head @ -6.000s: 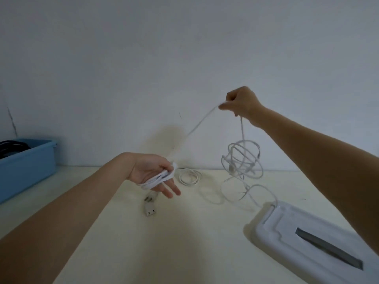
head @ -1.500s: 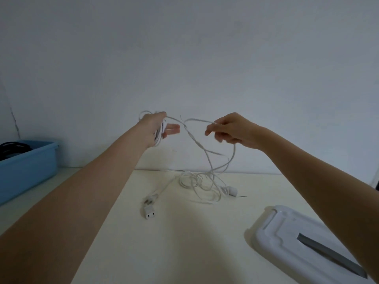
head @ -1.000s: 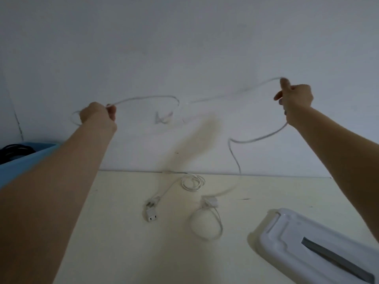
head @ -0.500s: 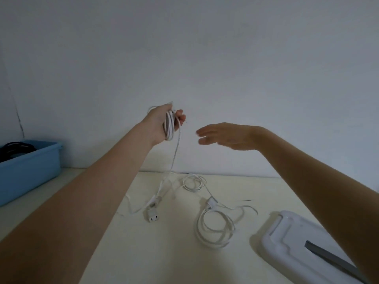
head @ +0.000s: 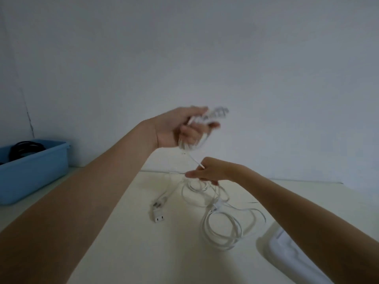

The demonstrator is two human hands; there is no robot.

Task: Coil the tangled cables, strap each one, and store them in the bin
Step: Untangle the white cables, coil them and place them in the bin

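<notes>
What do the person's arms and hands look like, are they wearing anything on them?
Both arms are bare as far as the view shows: no sleeves, gloves, watch, bracelet or rings appear on the left hand or the right hand. The forearms run in from the lower corners of the picture, uncovered along their whole visible length. The left hand's fingertips are blurred, so small details there cannot be told.

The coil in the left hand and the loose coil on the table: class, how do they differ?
The coil in the left hand is tight, wound round the fingers and raised off the table; the loose coil on the table lies flat in wide, slack loops. The held one is gripped; nothing touches the other. Both are white cable.
</notes>
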